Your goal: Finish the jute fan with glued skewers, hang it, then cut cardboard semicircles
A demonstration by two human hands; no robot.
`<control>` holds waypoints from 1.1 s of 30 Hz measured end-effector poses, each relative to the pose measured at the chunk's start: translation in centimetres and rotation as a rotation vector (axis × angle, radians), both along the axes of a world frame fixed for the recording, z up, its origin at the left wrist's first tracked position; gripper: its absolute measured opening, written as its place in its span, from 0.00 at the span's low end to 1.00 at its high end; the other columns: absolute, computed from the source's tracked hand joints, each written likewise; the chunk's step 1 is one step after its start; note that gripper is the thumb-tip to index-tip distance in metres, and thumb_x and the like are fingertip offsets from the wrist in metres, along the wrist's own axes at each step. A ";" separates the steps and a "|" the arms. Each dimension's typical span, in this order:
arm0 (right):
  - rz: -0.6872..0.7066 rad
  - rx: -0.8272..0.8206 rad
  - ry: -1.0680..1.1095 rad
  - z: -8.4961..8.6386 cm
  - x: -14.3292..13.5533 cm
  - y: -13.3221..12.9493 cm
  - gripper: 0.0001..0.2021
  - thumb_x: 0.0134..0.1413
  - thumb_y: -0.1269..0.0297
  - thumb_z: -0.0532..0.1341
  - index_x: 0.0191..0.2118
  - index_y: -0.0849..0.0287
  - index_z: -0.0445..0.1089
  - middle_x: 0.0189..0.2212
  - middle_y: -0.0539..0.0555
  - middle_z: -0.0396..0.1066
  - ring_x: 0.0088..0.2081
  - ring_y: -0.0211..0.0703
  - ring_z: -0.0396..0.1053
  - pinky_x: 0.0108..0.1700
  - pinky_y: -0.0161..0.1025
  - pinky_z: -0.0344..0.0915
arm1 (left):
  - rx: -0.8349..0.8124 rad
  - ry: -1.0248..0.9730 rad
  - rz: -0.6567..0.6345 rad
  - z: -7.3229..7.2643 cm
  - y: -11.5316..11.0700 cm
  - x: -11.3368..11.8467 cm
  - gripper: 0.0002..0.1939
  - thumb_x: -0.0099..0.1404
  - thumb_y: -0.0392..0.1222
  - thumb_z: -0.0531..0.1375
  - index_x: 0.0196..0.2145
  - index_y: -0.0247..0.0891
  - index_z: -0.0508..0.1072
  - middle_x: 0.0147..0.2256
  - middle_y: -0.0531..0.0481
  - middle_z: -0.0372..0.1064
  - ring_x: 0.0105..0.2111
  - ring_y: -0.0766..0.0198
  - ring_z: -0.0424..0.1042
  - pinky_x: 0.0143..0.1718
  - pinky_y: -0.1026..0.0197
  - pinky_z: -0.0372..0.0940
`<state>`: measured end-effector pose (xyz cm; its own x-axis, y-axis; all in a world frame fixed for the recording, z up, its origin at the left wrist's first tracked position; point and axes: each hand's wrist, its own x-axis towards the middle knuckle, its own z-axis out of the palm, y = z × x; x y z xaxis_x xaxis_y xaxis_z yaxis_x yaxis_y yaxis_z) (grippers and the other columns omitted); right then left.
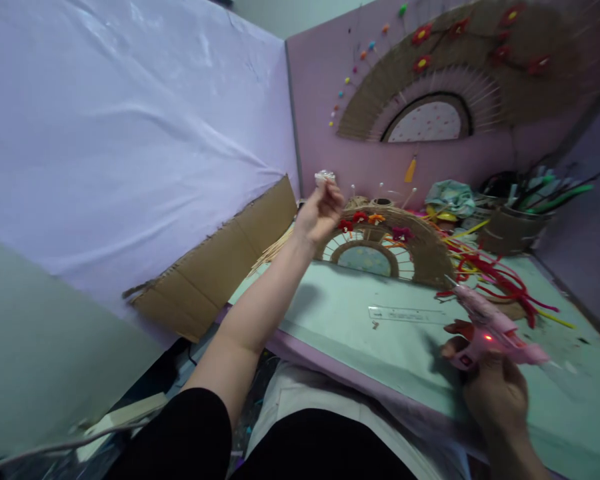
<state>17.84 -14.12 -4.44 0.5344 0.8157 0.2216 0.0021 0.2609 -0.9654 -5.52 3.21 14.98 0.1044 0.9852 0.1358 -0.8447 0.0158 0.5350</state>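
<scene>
My right hand (497, 387) is wrapped round a pink hot glue gun (490, 327) with a small red light on; its nozzle points left and a clear glue stick sticks out of the back. Raised over the back of the table, my left hand (325, 207) has its fingers curled on a small white, see-through object (325, 177), whose exact kind I cannot make out. Below and right of that hand a cardboard fan (433, 257) stands upright, bearing red, orange and purple flowers along its arch. The glue gun's tip is near the fan's right end.
A clear ruler (405, 315) lies on the pale green table. Fuzzy red and yellow craft stems (510, 283) spread at right, near a holder (510, 230) full of tools. A larger fan (375, 107) hangs on the back wall. Cardboard (205, 280) lines the left edge.
</scene>
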 end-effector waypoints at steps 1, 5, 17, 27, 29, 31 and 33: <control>0.043 0.000 0.004 -0.4 0.1 0.0 0.24 0.54 0.40 0.58 0.36 0.59 0.73 0.29 0.56 0.72 0.24 0.42 0.66 0.26 0.42 0.59 | -0.059 0.051 -0.137 -1.4 -1.2 2.1 0.13 0.71 0.31 0.51 0.30 0.31 0.72 0.28 0.53 0.66 0.27 0.75 0.68 0.31 0.70 0.65; 0.102 0.063 0.015 -1.3 0.3 0.1 0.27 0.57 0.38 0.53 0.37 0.60 0.71 0.23 0.52 0.69 0.23 0.41 0.63 0.27 0.39 0.57 | -0.060 0.171 -0.522 -7.5 -4.0 8.6 0.03 0.62 0.32 0.63 0.30 0.32 0.73 0.27 0.51 0.68 0.26 0.72 0.67 0.29 0.69 0.65; 0.160 0.165 -0.005 -1.8 0.1 0.3 0.25 0.63 0.42 0.47 0.44 0.58 0.68 0.23 0.49 0.68 0.24 0.39 0.60 0.29 0.38 0.56 | -0.165 0.218 -0.494 -15.5 -3.4 13.0 0.12 0.50 0.36 0.72 0.28 0.31 0.73 0.27 0.52 0.68 0.26 0.72 0.66 0.28 0.70 0.65; 0.118 0.071 -0.102 -1.6 0.2 0.1 0.24 0.64 0.43 0.47 0.47 0.57 0.67 0.24 0.49 0.69 0.25 0.40 0.62 0.29 0.38 0.59 | -0.206 0.172 -0.514 -16.1 -2.9 13.3 0.08 0.54 0.34 0.69 0.29 0.30 0.73 0.27 0.50 0.68 0.26 0.72 0.67 0.28 0.70 0.65; 0.125 0.051 -0.128 -1.7 0.3 0.1 0.23 0.64 0.43 0.47 0.47 0.57 0.68 0.25 0.50 0.70 0.26 0.40 0.64 0.30 0.39 0.60 | -0.220 0.149 -0.516 -16.1 -2.9 13.3 0.07 0.55 0.33 0.68 0.29 0.30 0.73 0.28 0.50 0.68 0.26 0.72 0.67 0.28 0.70 0.65; 0.135 0.032 -0.152 -1.8 0.3 0.1 0.24 0.64 0.43 0.47 0.46 0.57 0.68 0.26 0.50 0.71 0.27 0.41 0.65 0.31 0.40 0.61 | -0.221 0.143 -0.519 -16.1 -2.9 13.3 0.06 0.56 0.32 0.67 0.29 0.30 0.73 0.27 0.49 0.68 0.26 0.71 0.67 0.28 0.70 0.66; 0.137 0.014 -0.174 -1.8 0.3 0.2 0.24 0.63 0.42 0.48 0.46 0.57 0.69 0.28 0.52 0.72 0.27 0.42 0.65 0.31 0.40 0.62 | -0.218 0.147 -0.522 -16.2 -2.9 13.2 0.05 0.56 0.32 0.67 0.29 0.30 0.73 0.27 0.50 0.69 0.26 0.71 0.67 0.28 0.70 0.66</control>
